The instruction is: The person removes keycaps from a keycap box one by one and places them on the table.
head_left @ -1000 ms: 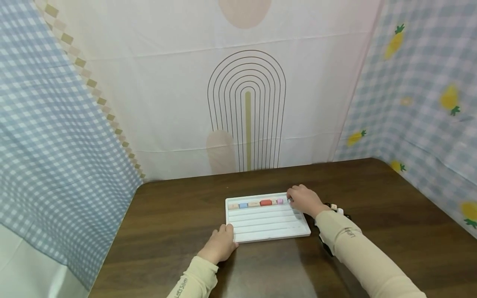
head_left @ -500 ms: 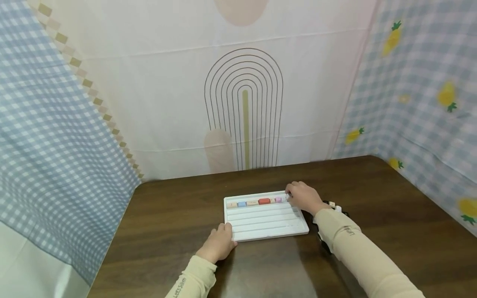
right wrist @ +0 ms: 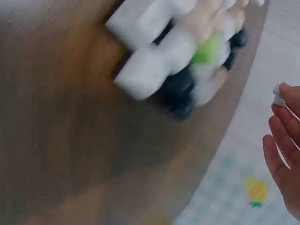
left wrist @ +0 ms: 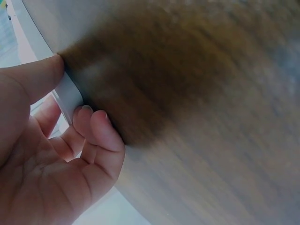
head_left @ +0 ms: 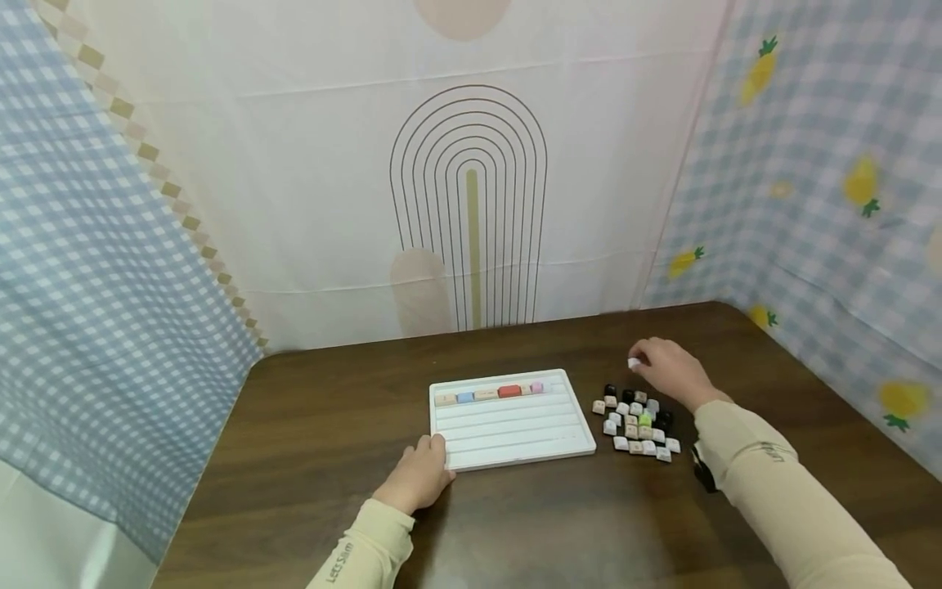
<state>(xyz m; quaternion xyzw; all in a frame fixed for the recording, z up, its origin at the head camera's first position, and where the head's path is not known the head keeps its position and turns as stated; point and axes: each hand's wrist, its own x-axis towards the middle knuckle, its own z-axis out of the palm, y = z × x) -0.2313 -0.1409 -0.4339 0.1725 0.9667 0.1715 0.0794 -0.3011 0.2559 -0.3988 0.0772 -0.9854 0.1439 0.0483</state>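
A white ridged tray (head_left: 515, 440) lies on the table, with a row of keycaps in its top channel: beige, blue, a red one (head_left: 509, 391) and a pink one (head_left: 537, 387) among them. My left hand (head_left: 417, 477) grips the tray's near left corner; in the left wrist view, the thumb and curled fingers of that hand (left wrist: 51, 154) are around its rim. Beyond the loose keycaps, my right hand (head_left: 671, 372) is raised and pinches a small white keycap (head_left: 634, 362). That keycap (right wrist: 278, 95) shows between thumb and forefinger in the right wrist view, the other fingers spread.
Right of the tray lies a loose cluster of several keycaps (head_left: 631, 432), white, beige and black, with one bright green keycap (head_left: 644, 420). The dark wooden table (head_left: 331, 417) ends at a patterned cloth (head_left: 331, 204) behind and at the sides.
My right hand has left the tray's top right corner and moved right, past the keycap cluster, which is now uncovered. It now pinches a white keycap. My left hand keeps its grip on the tray.
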